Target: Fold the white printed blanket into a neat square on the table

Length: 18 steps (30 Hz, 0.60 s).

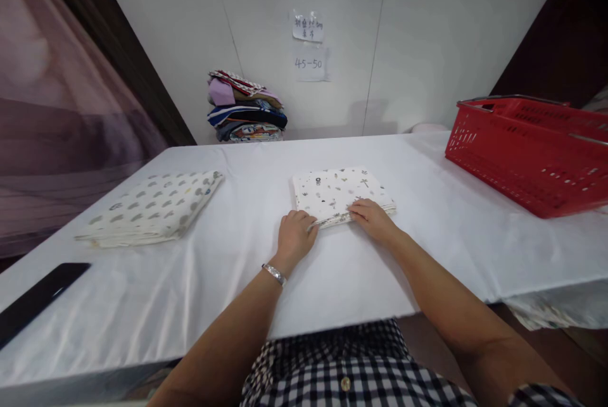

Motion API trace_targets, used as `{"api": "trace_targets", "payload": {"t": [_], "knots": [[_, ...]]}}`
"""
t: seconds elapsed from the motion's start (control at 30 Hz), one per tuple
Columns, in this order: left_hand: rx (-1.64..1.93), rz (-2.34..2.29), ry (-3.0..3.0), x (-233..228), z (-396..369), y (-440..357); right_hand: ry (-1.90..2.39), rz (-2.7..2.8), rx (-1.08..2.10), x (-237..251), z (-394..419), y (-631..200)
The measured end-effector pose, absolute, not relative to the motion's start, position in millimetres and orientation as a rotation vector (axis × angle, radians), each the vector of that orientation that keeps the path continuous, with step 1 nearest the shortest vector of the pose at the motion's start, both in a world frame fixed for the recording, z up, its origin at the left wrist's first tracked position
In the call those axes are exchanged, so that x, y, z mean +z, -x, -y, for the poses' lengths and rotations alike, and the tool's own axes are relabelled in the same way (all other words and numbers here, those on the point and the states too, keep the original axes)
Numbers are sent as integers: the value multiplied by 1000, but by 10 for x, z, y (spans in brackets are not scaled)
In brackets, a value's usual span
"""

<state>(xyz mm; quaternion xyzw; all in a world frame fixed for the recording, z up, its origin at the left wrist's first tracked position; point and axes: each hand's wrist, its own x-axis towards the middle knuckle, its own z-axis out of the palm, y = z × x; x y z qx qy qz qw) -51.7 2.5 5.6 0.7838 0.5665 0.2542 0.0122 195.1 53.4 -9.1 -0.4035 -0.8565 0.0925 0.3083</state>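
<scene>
While both hands rest at the near edge of the folded cloth (339,195) mid-worktop (247,280), left hand (294,236) curls its fingers closed on the corner and right hand (374,218) lies flat, holding nothing. Pressing evenly should keep the layers aligned. Farther off sit another fold (152,207), a basket (532,150) and a stack (246,107).

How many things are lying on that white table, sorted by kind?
Folded printed cloths: 2, one under both hands, one to the left
Red baskets: 1
Dark flat objects at the left edge: 1
Total on the table: 4
The pile of clothes by the wall seems to sit behind the table, so it is not counted.
</scene>
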Motion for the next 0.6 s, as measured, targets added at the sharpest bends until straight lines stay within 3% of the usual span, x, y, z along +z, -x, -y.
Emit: {"api": "trace_targets", "payload": {"t": [0.6], "knots": [[806,-1777,-2326,73,-82,484,1233,2308,436,36,-628,-1900]]}}
